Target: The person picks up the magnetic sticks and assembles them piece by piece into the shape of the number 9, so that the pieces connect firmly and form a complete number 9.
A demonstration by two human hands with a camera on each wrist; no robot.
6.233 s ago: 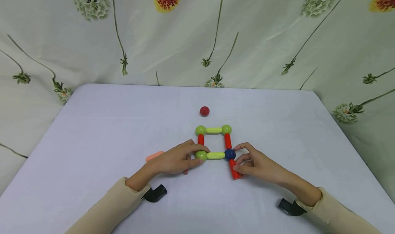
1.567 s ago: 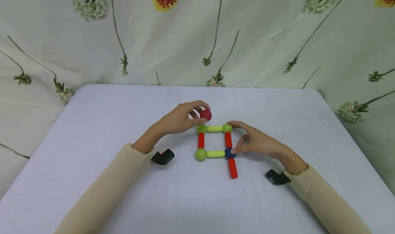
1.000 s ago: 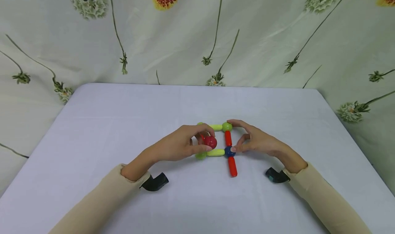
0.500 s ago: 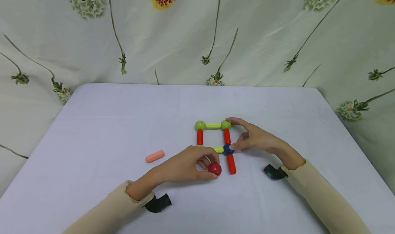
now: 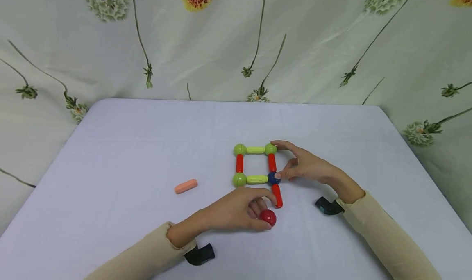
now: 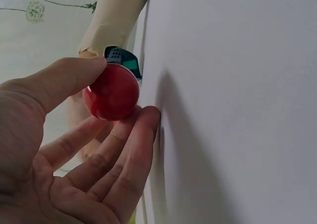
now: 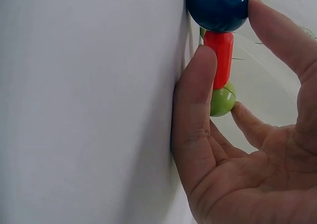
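My left hand (image 5: pixel 236 210) pinches a red ball (image 5: pixel 267 217) between thumb and fingers, close to the free lower end of a red stick (image 5: pixel 277 196). In the left wrist view the thumb presses the top of the red ball (image 6: pixel 113 92). A square of toy balls and sticks lies on the table, with green balls (image 5: pixel 239 179), yellow-green sticks (image 5: pixel 257 179) and red sticks. At its near right corner sits a blue ball (image 5: pixel 273 178). My right hand (image 5: pixel 313 165) steadies the square's right side, thumb on the blue ball (image 7: pixel 218 8), index finger on the far green ball (image 7: pixel 223 101).
An orange stick (image 5: pixel 186 186) lies alone on the white table (image 5: pixel 121 169), left of the square. Behind the table hangs a flower-patterned cloth (image 5: pixel 221 46). Black camera mounts (image 5: pixel 200 254) stick out from both sleeves.
My left hand has picked up the red ball from behind the square and carried it nearer, then right, beside the red stick's end. The right hand moved up from that stick to the square's right side.
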